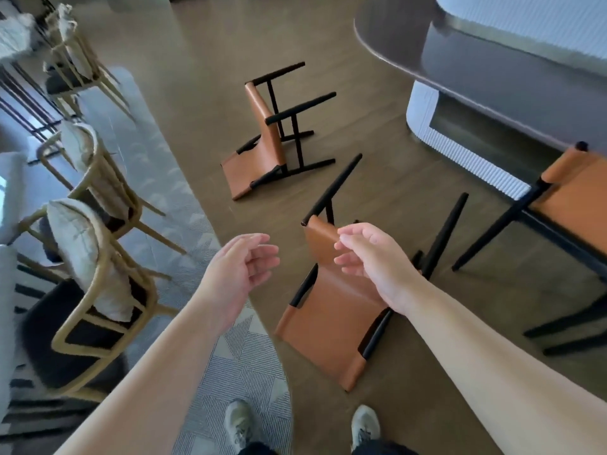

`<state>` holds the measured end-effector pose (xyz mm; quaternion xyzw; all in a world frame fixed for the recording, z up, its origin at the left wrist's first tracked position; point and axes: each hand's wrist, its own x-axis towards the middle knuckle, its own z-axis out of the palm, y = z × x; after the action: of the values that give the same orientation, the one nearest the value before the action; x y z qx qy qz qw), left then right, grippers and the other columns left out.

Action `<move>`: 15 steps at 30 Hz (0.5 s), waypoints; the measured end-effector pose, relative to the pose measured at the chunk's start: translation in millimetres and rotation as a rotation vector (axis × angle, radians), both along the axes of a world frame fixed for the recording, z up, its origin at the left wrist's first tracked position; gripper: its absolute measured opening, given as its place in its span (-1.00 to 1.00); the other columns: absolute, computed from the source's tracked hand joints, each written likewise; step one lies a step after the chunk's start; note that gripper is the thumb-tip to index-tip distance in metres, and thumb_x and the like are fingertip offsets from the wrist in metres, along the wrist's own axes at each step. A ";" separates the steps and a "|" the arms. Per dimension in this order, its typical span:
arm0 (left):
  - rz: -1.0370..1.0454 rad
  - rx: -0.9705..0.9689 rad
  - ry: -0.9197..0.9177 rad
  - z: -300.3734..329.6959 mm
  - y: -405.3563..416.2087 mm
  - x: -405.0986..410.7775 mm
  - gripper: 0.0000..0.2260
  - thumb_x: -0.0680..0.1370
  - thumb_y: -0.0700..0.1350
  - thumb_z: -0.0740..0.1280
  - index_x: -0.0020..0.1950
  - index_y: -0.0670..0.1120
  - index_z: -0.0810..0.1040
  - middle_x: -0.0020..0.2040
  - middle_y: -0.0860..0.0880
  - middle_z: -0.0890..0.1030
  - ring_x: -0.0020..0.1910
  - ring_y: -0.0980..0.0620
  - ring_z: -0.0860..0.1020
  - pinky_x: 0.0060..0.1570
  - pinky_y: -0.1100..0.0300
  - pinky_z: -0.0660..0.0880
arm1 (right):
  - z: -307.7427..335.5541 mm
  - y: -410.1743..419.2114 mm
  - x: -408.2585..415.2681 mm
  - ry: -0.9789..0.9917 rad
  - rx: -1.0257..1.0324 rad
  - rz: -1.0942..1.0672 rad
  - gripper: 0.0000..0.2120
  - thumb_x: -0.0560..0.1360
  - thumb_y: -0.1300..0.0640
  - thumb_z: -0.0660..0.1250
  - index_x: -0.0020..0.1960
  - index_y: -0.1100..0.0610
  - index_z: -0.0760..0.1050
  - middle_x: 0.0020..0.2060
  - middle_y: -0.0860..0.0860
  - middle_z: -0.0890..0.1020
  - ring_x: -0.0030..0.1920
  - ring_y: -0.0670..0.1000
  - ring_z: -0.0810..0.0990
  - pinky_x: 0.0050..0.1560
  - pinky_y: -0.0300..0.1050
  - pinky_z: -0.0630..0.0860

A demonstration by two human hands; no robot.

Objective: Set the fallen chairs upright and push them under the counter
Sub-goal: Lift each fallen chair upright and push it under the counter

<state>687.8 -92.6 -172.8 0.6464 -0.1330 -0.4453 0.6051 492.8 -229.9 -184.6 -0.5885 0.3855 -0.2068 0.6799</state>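
Note:
Two tan leather chairs with black frames lie tipped over on the brown floor. The near fallen chair (331, 320) is just ahead of my feet, its legs pointing up and right. The far fallen chair (262, 149) lies further off, in the middle of the floor. A third chair (571, 198) of the same kind stands upright at the right, beside the dark counter (486, 80). My left hand (241, 267) hovers left of the near chair with relaxed fingers, holding nothing. In front of that chair's leather, my right hand (371, 257) hangs loosely curled and holds nothing.
A patterned grey rug (184, 205) covers the floor at the left. Several gold-framed chairs (95, 284) with pale cushions stand on it around a table. The counter rests on a white ribbed base (460, 152). My two shoes (239, 425) are at the bottom edge.

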 end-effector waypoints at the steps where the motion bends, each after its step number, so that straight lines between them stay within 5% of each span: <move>1: -0.033 0.002 0.001 -3.7 -6.7 4.5 -0.85 0.54 -0.02 0.30 0.00 0.00 0.64 -0.04 -0.07 0.71 -0.10 0.00 0.67 -0.06 0.06 0.49 | -3.0 -0.5 1.3 0.010 -0.002 -0.025 -0.82 0.54 -0.02 0.28 0.10 -0.03 0.56 -0.07 -0.08 0.67 -0.05 -0.05 0.69 0.02 -0.06 0.64; 6: -0.262 0.003 0.020 -21.0 -38.4 40.7 -0.80 0.56 -0.02 0.26 0.08 -0.06 0.61 -0.04 -0.08 0.70 -0.09 0.00 0.66 -0.04 0.06 0.49 | -17.6 9.3 24.4 0.050 0.004 -0.184 -0.81 0.52 -0.05 0.28 0.07 -0.05 0.58 -0.10 -0.11 0.67 -0.07 -0.06 0.69 -0.05 -0.16 0.63; 15: -0.595 0.053 0.037 -55.4 -65.3 118.7 -0.77 0.58 -0.04 0.22 0.15 -0.07 0.59 -0.03 -0.05 0.71 -0.07 0.02 0.67 -0.04 0.09 0.46 | -46.0 60.4 98.1 0.169 0.071 -0.457 -0.75 0.43 -0.12 0.27 0.05 -0.09 0.57 -0.07 -0.10 0.67 -0.07 -0.08 0.68 0.05 -0.03 0.63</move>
<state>806.6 -157.9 -228.2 0.5864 -0.2939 -0.6181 0.4332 590.9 -169.5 -230.6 -0.4769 0.5712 -0.2915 0.6011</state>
